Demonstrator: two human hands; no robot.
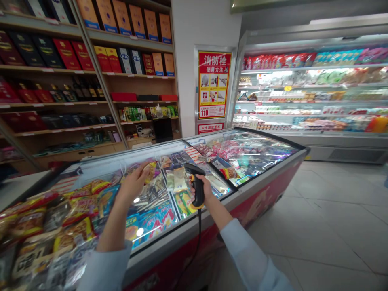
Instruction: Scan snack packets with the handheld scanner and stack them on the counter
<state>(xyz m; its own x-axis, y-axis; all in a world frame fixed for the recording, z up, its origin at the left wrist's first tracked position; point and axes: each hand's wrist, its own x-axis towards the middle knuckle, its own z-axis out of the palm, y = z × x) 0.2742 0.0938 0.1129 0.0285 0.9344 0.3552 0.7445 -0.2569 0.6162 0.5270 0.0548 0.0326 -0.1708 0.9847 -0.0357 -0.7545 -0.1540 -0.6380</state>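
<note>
My right hand (203, 189) is wrapped round the grip of a black and yellow barcode scanner (198, 192), whose cable hangs down over the freezer's front edge. My left hand (135, 184) holds a small yellow snack packet (150, 171) by its left side, above the glass top of the chest freezer (254, 194). Beneath the scanner, a pale packet (180, 180) lies on the glass. Blue and pink packages (157, 220) show under the glass between my hands. Many snack bags (83, 208) are piled at the left, beside my left forearm.
Shelves of boxed goods (136, 34) stand behind the freezer on the left. A red fire hydrant poster (215, 85) hangs on the wall. An open refrigerated display (315, 97) stands at the back right, with tiled floor (330, 210) before it.
</note>
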